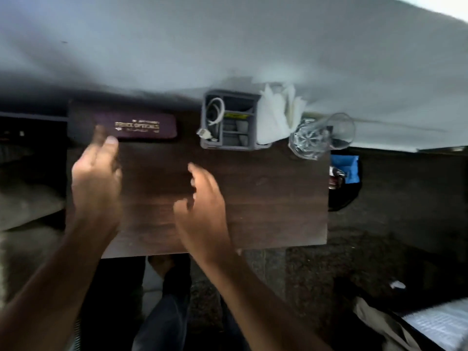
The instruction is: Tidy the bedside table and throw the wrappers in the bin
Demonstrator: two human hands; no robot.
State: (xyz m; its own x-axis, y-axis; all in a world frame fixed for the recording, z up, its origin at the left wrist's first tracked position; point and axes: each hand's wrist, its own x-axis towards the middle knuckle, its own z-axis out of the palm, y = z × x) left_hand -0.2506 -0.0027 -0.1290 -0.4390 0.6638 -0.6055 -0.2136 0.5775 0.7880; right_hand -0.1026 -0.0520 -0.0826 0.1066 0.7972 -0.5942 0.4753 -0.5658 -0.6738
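On the dark wooden table (pixel 266 198), a maroon glasses case (pixel 138 127) lies left of the grey organizer (pixel 229 122). The organizer holds a white cable (pixel 215 112) and small blurred items. White tissues (pixel 277 112) touch its right side; a glass (pixel 320 134) lies tipped further right. Left hand (pixel 95 178) and right hand (pixel 202 206) hover, fingers apart, empty.
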